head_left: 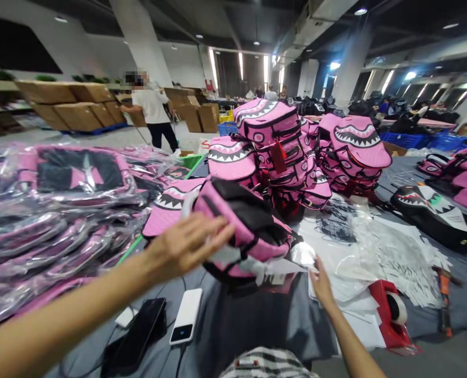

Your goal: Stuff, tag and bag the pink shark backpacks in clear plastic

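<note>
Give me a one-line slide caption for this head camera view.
Left hand on a pink backpack, right hand at clear bags, beside bagged backpacks.

At nine o'clock we see bagged pink backpacks; at five, a red tape dispenser; at seven, a white power bank.

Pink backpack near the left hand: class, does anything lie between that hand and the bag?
Nothing visible does. The left hand lies open against the pink backpack itself; the right hand touches the clear plastic bags beside it.
</note>
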`<state>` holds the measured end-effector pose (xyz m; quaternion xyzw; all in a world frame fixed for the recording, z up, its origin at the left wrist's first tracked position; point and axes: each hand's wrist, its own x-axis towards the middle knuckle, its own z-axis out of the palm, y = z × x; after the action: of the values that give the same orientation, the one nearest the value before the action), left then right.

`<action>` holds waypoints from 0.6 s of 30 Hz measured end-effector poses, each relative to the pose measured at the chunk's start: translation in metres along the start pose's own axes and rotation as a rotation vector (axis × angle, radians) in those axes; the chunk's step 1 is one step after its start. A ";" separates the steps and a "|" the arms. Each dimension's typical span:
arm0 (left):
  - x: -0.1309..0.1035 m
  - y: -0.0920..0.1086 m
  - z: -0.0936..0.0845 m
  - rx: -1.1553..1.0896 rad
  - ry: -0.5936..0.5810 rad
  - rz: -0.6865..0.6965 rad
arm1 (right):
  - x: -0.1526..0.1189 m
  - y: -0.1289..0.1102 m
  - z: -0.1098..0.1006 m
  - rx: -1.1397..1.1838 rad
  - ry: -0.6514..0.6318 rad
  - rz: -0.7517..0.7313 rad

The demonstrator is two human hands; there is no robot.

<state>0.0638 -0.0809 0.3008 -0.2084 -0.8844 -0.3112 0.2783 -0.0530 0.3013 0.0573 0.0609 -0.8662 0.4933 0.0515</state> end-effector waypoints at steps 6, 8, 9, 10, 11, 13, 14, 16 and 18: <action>-0.184 0.014 0.183 0.463 -0.033 0.217 | 0.039 -0.035 -0.047 -0.027 0.330 -0.160; -0.219 0.014 0.243 0.464 -0.273 0.002 | 0.024 -0.064 -0.014 -0.031 0.059 -0.417; -0.228 0.012 0.266 0.430 -0.433 -0.140 | 0.013 -0.076 0.008 -0.043 -0.114 -0.555; -0.234 0.010 0.282 0.384 -0.581 -0.229 | 0.001 -0.083 0.031 -0.069 -0.286 -0.681; -0.236 0.007 0.292 0.312 -0.697 -0.289 | -0.011 -0.086 0.055 -0.114 -0.437 -0.775; -0.232 0.002 0.295 0.143 -0.793 -0.283 | -0.031 -0.078 0.097 -0.225 -0.573 -0.798; -0.227 0.001 0.289 0.057 -0.785 -0.239 | -0.040 -0.068 0.114 -0.273 -0.564 -0.754; -0.213 -0.001 0.267 -0.099 -0.690 -0.184 | -0.053 -0.042 0.134 -0.329 -0.483 -0.660; -0.192 -0.008 0.238 -0.220 -0.522 -0.249 | -0.064 -0.018 0.140 -0.335 -0.454 -0.621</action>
<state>0.1187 0.0346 0.0226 -0.2002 -0.9059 -0.3726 -0.0229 0.0094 0.1754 -0.0079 0.4168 -0.8644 0.2809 0.0148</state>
